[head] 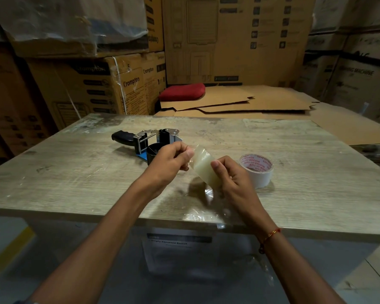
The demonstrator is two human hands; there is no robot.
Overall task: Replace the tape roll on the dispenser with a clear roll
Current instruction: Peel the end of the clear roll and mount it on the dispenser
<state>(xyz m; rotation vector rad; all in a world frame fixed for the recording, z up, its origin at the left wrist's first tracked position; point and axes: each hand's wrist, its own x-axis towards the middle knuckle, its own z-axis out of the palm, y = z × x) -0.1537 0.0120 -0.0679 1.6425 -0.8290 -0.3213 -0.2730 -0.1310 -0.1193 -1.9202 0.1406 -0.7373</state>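
Two bare forearms reach up from the bottom edge of the frame and meet just below its centre, above the pale wood-grain surface (75, 183). The right hand (233, 178), with a red-and-yellow thread bracelet (270, 234) on its wrist, is closed around the clear roll (203, 166), thumb pressed on the roll's outer face, the roll tilted and held clear of the surface. The left hand (169, 159) is closed too, its thumb and fingertips pinching at the roll's upper left edge. Crinkled clear film (208, 194) lies on the surface just under the hands, near the front edge. Just right of the right hand, the white roll (258, 170) with red lettering on its core lies flat on the surface, partly hidden by that hand's fingers. Beyond the left hand, toward centre left, the tape dispenser (149, 141) lies on its side: black handle pointing left, metal frame, blue plate and a bare black hub, partly covered by the left hand. Past the far edge of the surface, flattened cardboard sheets (239, 102) are stacked with a red cushion (182, 92) on top, and printed cartons (101, 84) fill the upper frame.
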